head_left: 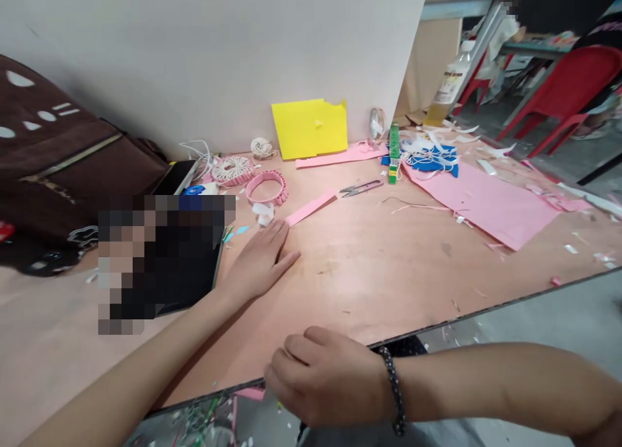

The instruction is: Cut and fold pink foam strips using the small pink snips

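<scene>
A scrap-strewn table backs onto a pale panel; a red chair stands beyond at two o'clock. The left hand is open, fingertips at the near end of a pink strip at two o'clock. The right hand curls its fingers — palm hidden, so its grip cannot be told. The left lies palm down, forearm from eight o'clock; the right forearm comes from three.

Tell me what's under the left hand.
The wooden tabletop shows around the left hand, which lies palm down. A pink paper strip reaches up to it; whether the strip's near end continues underneath cannot be seen. Whatever the palm covers is hidden too.
</scene>
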The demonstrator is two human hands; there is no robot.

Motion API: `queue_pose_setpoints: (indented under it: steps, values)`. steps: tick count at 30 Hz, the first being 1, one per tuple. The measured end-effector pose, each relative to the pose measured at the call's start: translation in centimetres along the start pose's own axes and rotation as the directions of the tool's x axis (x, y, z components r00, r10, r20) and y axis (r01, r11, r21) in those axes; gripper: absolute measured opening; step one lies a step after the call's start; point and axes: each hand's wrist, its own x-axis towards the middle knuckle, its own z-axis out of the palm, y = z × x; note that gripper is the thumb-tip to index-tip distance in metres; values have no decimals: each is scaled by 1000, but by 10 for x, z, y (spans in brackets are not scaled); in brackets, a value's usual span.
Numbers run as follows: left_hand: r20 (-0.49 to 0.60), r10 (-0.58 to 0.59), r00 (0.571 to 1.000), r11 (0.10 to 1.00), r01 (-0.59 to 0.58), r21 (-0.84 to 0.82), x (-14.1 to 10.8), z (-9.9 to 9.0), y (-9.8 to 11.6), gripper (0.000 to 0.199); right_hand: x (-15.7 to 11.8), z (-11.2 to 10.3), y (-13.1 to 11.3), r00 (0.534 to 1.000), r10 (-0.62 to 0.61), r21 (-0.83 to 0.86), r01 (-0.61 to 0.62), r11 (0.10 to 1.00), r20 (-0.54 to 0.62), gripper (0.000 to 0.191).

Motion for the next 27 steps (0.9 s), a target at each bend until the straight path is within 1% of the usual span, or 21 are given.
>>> queue_pose_setpoints:
  steps: [1,3,5,7,8,9,10,11,12,13,14,15,16,17,18,19,20,22,25,27]
  values:
    - [-1,1,1000,1000,-1,-2,0,0,0,69,-2,4,-1,1000,-9,-15,9,1000,-16,19]
    - [-2,-1,1000,1000,1,-8,-1,0,1,68,-11,3,3,999,-11,-27,10,1000,-32,21]
    - [-7,-3,1000,1000,3,-13,-2,0,2,68,-27,-2,8,998,-6,-54,3,999,-58,22]
    - [-17,0,1000,1000,-1,-15,-2,1,3,67,-47,-5,9,992,-16,-41,11,999,-123,23]
    - [-22,3,1000,1000,-4,-16,-2,1,3,67,-57,-4,7,987,-27,15,30,999,-157,24]
    - [-26,7,1000,1000,-8,-17,-2,1,4,66,-67,0,4,982,5,130,20,991,-189,22]
    - [-30,11,1000,1000,-11,-18,-2,1,4,65,-76,6,-1,976,79,277,-20,961,-203,21]
    - [-33,13,999,1000,-14,-18,-2,1,4,65,-83,15,-7,965,175,405,-84,910,-194,21]
    - [-36,13,999,1000,-14,-17,-2,1,4,65,-88,25,-13,940,304,525,-182,831,-156,22]
    - [-39,13,999,1000,-13,-14,-2,1,4,65,-88,36,-19,885,459,661,-300,688,-76,25]
    - [-41,12,999,1000,-13,-11,-2,1,4,65,-86,47,-24,805,592,782,-398,479,46,32]
    - [-42,11,999,1000,-12,-11,-2,1,4,65,-80,58,-27,724,665,862,-445,243,186,39]
    - [-42,11,999,1000,-11,-13,-2,1,4,66,-72,68,-29,666,672,894,-447,13,323,44]
    - [-40,12,999,1000,-12,-17,-2,1,4,66,-63,76,-30,625,648,887,-420,-192,436,46]
    - [-39,14,999,1000,-14,-22,-2,1,4,65,-54,83,-30,606,618,865,-386,-322,500,49]
    - [-37,14,999,1000,-15,-25,-2,1,4,65,-46,89,-30,608,608,860,-364,-358,511,52]
    - [-34,12,999,1000,-13,-26,-2,1,3,65,-41,93,-29,607,611,861,-351,-367,508,55]
    - [-25,6,1000,1000,-6,-20,-2,1,3,66,-40,96,-26,606,599,851,-338,-403,524,57]
    - [-18,-5,1000,1000,5,-10,-2,0,3,67,-59,89,-19,623,556,834,-371,-409,550,57]
    - [-21,-6,1000,1000,6,-5,-2,0,3,66,-76,77,-14,632,544,834,-411,-368,551,53]
